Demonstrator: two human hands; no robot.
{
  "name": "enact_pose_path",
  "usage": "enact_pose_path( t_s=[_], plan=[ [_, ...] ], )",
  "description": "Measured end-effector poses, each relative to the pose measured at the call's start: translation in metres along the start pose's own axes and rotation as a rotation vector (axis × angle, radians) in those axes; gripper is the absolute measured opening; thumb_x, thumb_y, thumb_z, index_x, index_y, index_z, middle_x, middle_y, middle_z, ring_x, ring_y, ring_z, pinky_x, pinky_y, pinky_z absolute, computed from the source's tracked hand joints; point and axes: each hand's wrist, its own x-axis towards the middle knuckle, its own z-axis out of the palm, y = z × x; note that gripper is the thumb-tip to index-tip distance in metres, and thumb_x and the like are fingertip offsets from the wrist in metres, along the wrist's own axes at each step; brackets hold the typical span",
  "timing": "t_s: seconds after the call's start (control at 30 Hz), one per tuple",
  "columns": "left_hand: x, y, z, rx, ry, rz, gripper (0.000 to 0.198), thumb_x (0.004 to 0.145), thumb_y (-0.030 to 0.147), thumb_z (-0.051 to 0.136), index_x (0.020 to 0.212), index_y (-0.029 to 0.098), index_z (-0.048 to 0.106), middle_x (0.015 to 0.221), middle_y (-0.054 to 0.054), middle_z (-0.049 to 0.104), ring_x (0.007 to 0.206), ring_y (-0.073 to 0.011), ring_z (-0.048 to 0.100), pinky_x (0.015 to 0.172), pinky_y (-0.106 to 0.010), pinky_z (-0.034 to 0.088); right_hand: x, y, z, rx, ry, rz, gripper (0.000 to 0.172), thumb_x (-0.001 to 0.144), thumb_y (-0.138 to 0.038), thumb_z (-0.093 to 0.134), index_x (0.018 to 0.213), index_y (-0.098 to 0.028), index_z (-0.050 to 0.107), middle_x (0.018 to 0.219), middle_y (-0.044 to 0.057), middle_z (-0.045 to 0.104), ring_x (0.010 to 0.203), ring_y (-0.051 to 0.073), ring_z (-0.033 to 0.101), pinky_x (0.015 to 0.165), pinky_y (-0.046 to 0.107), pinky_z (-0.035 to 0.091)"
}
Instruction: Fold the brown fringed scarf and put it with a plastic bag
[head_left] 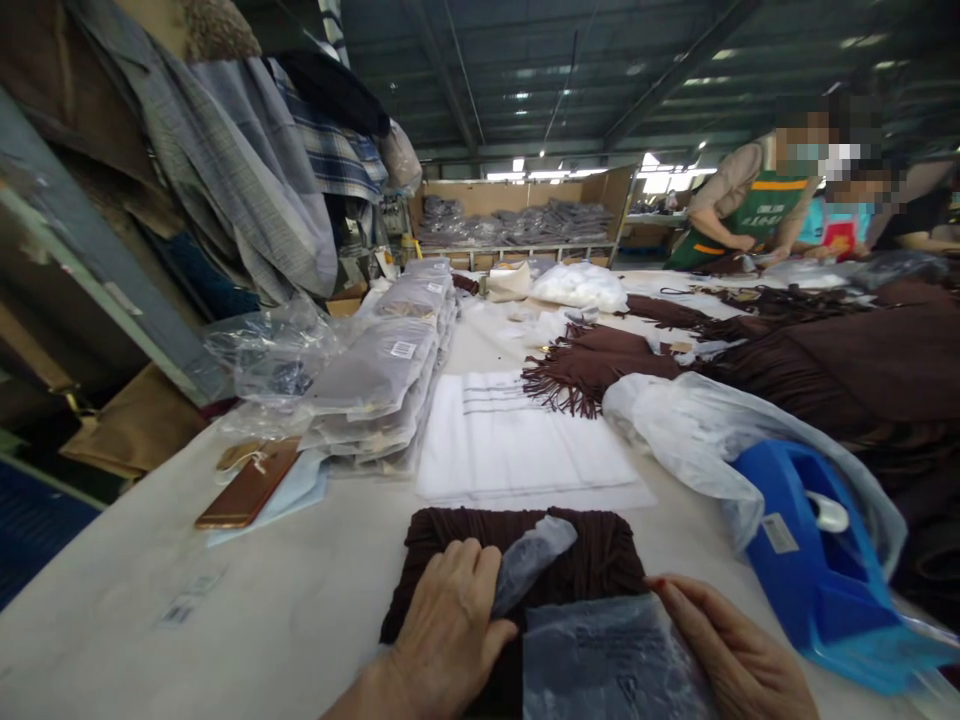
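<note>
In the head view, the dark brown bundle (604, 548) lies on the pale table (360, 560) directly before the person, a compact block with rounded corners and ridged, gathered fabric. The left hand (448, 622) rests over it, fingers curled together beside a twist of crumpled clear film (534, 560); whether they clamp the film cannot be told. The right hand (739, 650) has its fingers together at the bundle's right edge, though whether they pinch fabric or the printed plastic sheet (600, 660) is unclear. That sheet is smooth, greyish and see-through, overlying the bundle's near part. Beyond lie flat white sheets (517, 455) and a brown fringed piece (600, 352). To the left, stacked clear bags (367, 375) hold flat greyish contents; behind, a tan-walled bin (495, 193) contains piled grey packets (517, 224).
</note>
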Motion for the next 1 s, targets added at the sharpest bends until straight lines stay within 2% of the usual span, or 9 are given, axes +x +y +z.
enact_pose_path(
  t_s=[0.1,0.17,0.23,0.4,0.53,0.6,0.7,0.83,1.0],
  plan=[
    [0.002,-0.002,0.008,-0.064,0.012,-0.023,0.023,0.074,0.008,0.056,0.095,0.017,0.056,0.098,-0.007,0.059,0.093,-0.0235,0.053,0.083,-0.036,0.041,0.009,0.002,-0.008,-0.042,-0.069,-0.002,0.037,0.067,-0.058,0.066,0.085,-0.026,0.073,0.085,0.000,0.072,0.077,0.017,0.064,0.067,0.017,0.049],
    [0.000,-0.006,0.004,-0.190,0.050,-0.017,0.013,0.076,0.009,0.051,0.083,0.018,0.057,0.086,-0.004,0.059,0.082,-0.0197,0.055,0.074,-0.030,0.041,0.014,0.002,-0.013,-0.024,-0.102,0.011,0.038,0.066,-0.058,0.067,0.084,-0.026,0.073,0.088,0.001,0.072,0.078,0.019,0.065,0.067,0.019,0.050],
    [-0.004,-0.013,-0.005,-0.384,0.145,-0.016,0.009,0.078,0.016,0.050,0.075,0.018,0.058,0.075,-0.001,0.056,0.072,-0.0166,0.053,0.066,-0.026,0.039,0.019,-0.001,-0.012,0.018,-0.124,0.040,0.037,0.065,-0.057,0.069,0.085,-0.026,0.073,0.088,0.001,0.072,0.079,0.018,0.064,0.068,0.019,0.050],
    [-0.021,-0.043,-0.018,-0.937,0.429,-0.181,0.024,0.075,0.042,0.061,0.066,0.019,0.060,0.062,0.003,0.049,0.061,-0.0130,0.048,0.058,-0.021,0.039,0.024,-0.022,0.012,0.072,-0.155,0.068,0.041,0.062,-0.057,0.071,0.085,-0.023,0.072,0.075,0.001,0.069,0.068,0.016,0.060,0.057,0.020,0.047],
    [-0.033,-0.062,-0.016,-1.349,0.574,-0.399,0.036,0.060,0.048,0.077,0.079,0.019,0.065,0.067,0.002,0.059,0.060,-0.0148,0.053,0.057,-0.024,0.046,0.025,-0.048,0.034,0.157,-0.175,0.029,0.041,0.058,-0.056,0.073,0.077,-0.020,0.071,0.065,-0.001,0.063,0.057,0.013,0.053,0.048,0.022,0.041],
    [-0.036,-0.066,-0.017,-1.480,0.634,-0.453,0.043,0.053,0.046,0.082,0.082,0.019,0.066,0.068,0.002,0.062,0.059,-0.0150,0.055,0.057,-0.025,0.049,0.025,-0.061,0.041,0.192,-0.192,0.032,0.038,0.059,-0.054,0.074,0.077,-0.020,0.071,0.063,-0.001,0.063,0.054,0.012,0.052,0.046,0.022,0.039],
    [-0.039,-0.067,-0.018,-1.541,0.695,-0.475,0.044,0.049,0.043,0.086,0.081,0.019,0.068,0.066,0.003,0.063,0.059,-0.0149,0.056,0.057,-0.024,0.051,0.028,-0.072,0.054,0.192,-0.179,-0.007,0.038,0.058,-0.054,0.073,0.077,-0.021,0.072,0.068,0.001,0.066,0.055,0.013,0.053,0.045,0.022,0.039],
    [-0.041,-0.066,-0.017,-1.523,0.705,-0.446,0.042,0.051,0.042,0.086,0.081,0.019,0.070,0.066,0.002,0.064,0.063,-0.0153,0.058,0.058,-0.022,0.050,0.034,-0.066,0.071,0.117,-0.146,-0.081,0.039,0.054,-0.057,0.071,0.069,-0.021,0.071,0.070,0.002,0.067,0.061,0.015,0.055,0.046,0.023,0.039],
    [-0.041,-0.067,-0.013,-1.412,0.668,-0.376,0.034,0.057,0.042,0.081,0.077,0.017,0.070,0.065,0.000,0.064,0.058,-0.0130,0.054,0.052,-0.020,0.045,0.037,-0.057,0.075,0.128,-0.122,-0.010,0.042,0.054,-0.057,0.072,0.072,-0.019,0.071,0.075,0.003,0.068,0.065,0.016,0.056,0.052,0.024,0.044]
  ],
)
